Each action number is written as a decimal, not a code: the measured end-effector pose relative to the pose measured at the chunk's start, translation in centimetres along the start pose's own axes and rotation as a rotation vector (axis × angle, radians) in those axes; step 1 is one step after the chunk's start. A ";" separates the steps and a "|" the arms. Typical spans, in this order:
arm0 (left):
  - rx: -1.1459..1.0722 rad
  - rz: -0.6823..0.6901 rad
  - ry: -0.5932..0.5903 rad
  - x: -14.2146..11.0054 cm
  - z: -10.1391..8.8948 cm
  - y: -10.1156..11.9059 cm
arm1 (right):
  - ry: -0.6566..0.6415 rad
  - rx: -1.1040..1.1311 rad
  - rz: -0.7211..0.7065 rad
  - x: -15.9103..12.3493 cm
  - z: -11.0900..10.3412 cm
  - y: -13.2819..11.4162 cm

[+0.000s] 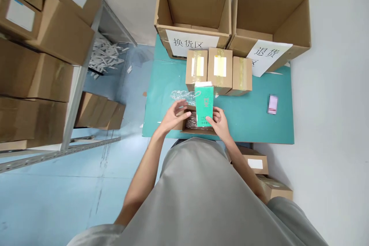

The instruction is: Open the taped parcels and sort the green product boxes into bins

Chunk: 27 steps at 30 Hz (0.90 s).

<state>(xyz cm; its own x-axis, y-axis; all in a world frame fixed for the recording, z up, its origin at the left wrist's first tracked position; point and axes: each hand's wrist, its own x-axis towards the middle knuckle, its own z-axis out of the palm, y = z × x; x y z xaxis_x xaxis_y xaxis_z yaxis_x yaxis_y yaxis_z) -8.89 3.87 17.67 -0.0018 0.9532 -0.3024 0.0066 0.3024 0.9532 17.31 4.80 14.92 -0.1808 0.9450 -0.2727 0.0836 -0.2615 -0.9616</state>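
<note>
A green box (205,103) with a white top end and a pale loop at its upper left is held by my right hand (220,123), thumb on its front and fingers behind its right edge. Beneath it, near the table's front edge, sits an opened cardboard carton (198,131). Inside the carton lies something dark in shiny wrap (190,120), partly covered by the green box. My left hand (177,114) is at the carton's left side, fingers apart, with nothing in it. Crumpled clear plastic wrap (182,95) lies just beyond that hand.
Three taped cartons (220,70) stand beyond my hands on the green table (259,119). Behind them are two large open boxes (193,34) with paper signs. A small pinkish packet (272,104) lies at right. Left stands a shelf (67,123) of cartons; more cartons (253,160) sit below right.
</note>
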 end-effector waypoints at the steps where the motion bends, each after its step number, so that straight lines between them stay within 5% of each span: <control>1: -0.093 -0.043 -0.053 -0.4 0.6 0.0 | 0.000 0.121 0.032 0.1 0.6 -0.5; 6: -0.454 -0.191 -0.106 -1.7 3.7 0.2 | -0.062 0.365 0.139 0.7 2.8 -2.7; 12: -0.563 -0.239 -0.171 -1.8 4.6 0.5 | -0.103 0.318 0.076 1.1 2.1 -3.3; 18: -0.517 -0.168 0.056 -1.1 5.5 -0.8 | 0.078 -0.030 -0.079 1.8 0.9 -4.6; 23: -0.287 -0.009 0.285 -0.7 7.0 -1.4 | 0.141 -0.298 -0.157 1.1 3.4 -6.2; 27: -0.253 0.034 0.252 -1.6 7.5 -1.0 | 0.234 -0.457 -0.084 1.6 4.5 -5.8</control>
<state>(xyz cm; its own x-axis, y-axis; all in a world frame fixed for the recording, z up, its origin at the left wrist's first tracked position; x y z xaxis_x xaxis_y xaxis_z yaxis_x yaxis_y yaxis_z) -1.43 2.06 17.10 -0.2529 0.9232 -0.2893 -0.2370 0.2308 0.9437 12.11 6.89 19.92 0.0141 0.9914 -0.1302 0.5067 -0.1193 -0.8538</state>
